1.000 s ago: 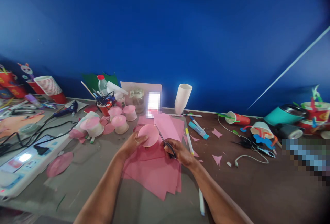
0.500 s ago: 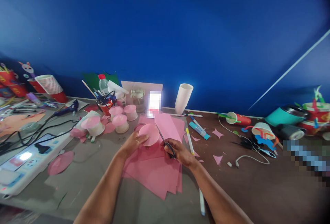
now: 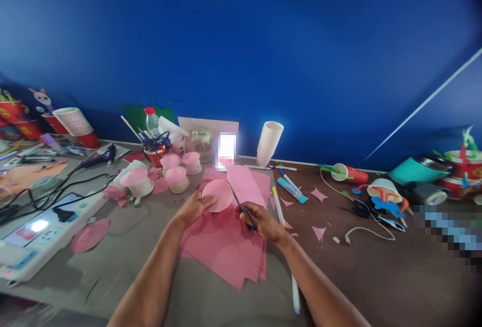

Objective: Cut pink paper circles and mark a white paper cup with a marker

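- Left of the pink paper stack (image 3: 226, 246), pink-topped paper cups (image 3: 176, 179) stand finished; a loose pink disc (image 3: 90, 234) lies farther left.
- Above the stack's top edge, the left hand (image 3: 196, 206) pinches a pink paper circle (image 3: 217, 195), fingers closed on its rim.
- At the stack's right side, the right hand (image 3: 259, 221) grips black scissors (image 3: 241, 206), blades at the circle's edge; trimming looks nearly done.
- Right of the stack, a marker (image 3: 277, 205) and pink scraps (image 3: 318, 195) lie scattered.

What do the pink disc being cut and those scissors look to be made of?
The pink disc looks like matte paper or thin foam sheet: flat, dull, matching the pink sheets below. The scissors seem thin metal blades with dark, probably plastic, handles.
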`<state>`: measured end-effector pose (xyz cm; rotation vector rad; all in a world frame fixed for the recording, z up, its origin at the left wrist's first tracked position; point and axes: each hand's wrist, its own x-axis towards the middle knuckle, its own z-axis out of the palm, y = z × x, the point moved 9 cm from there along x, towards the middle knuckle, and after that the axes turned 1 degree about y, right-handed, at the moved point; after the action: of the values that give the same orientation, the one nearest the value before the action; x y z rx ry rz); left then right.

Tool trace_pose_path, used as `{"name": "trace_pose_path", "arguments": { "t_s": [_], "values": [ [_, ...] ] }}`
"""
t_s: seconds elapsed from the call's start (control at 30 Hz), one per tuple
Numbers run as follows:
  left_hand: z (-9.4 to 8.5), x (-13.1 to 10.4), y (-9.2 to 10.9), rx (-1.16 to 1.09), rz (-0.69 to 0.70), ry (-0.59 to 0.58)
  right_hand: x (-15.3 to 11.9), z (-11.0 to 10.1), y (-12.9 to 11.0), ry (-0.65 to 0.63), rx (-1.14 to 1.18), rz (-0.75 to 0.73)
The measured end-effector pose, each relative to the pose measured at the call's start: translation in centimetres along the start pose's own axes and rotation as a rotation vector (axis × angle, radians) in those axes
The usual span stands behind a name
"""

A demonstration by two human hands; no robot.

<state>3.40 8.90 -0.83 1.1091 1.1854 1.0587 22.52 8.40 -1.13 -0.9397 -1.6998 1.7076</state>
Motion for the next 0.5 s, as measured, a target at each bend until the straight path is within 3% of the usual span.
{"name": "trace_pose_path", "arguments": {
  "t_s": [0.1, 0.5],
  "values": [
    [0.01, -0.19, 0.49, 0.083, 0.019, -0.025, -0.13, 0.09, -0.20, -0.015, -0.028, 0.004],
    [0.06, -0.23, 0.63, 0.072, 0.009, -0.034, -0.11, 0.39, 0.20, -0.021, -0.041, -0.014]
  ]
}}
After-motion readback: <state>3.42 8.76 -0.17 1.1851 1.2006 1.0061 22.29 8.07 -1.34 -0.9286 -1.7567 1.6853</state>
